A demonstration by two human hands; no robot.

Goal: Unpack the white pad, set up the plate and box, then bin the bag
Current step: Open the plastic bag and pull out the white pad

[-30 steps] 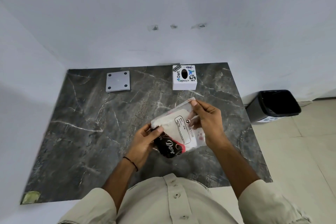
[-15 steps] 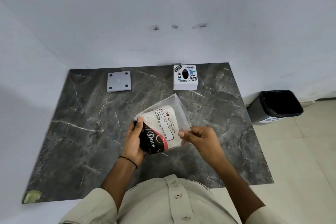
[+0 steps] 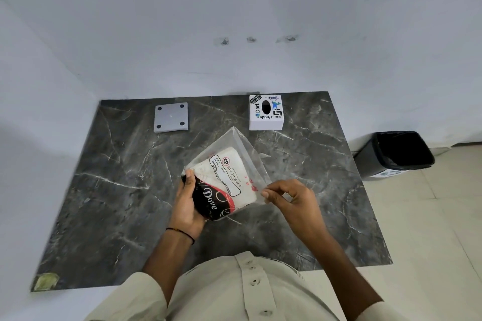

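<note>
A clear plastic bag [image 3: 243,147] with a black, red and white printed end hangs above the middle of the dark marble table [image 3: 104,190]. Inside it lies the white pad [image 3: 221,167], seen through the plastic. My left hand [image 3: 186,202] grips the bag's printed lower end. My right hand [image 3: 292,197] pinches the bag's right edge between thumb and fingers. A grey square plate [image 3: 170,117] with corner holes lies flat at the back left. A white box [image 3: 265,112] with stickers and an oval hole on top stands at the back right.
A black bin [image 3: 399,154] with a dark liner stands on the tiled floor to the right of the table. White walls close off the back and left side. A greenish scrap [image 3: 46,281] sticks to the table's front left corner.
The bag has turned and shifted left, its open end now pointing up and away. My right hand has slid from the bag's top edge down to its right edge.
</note>
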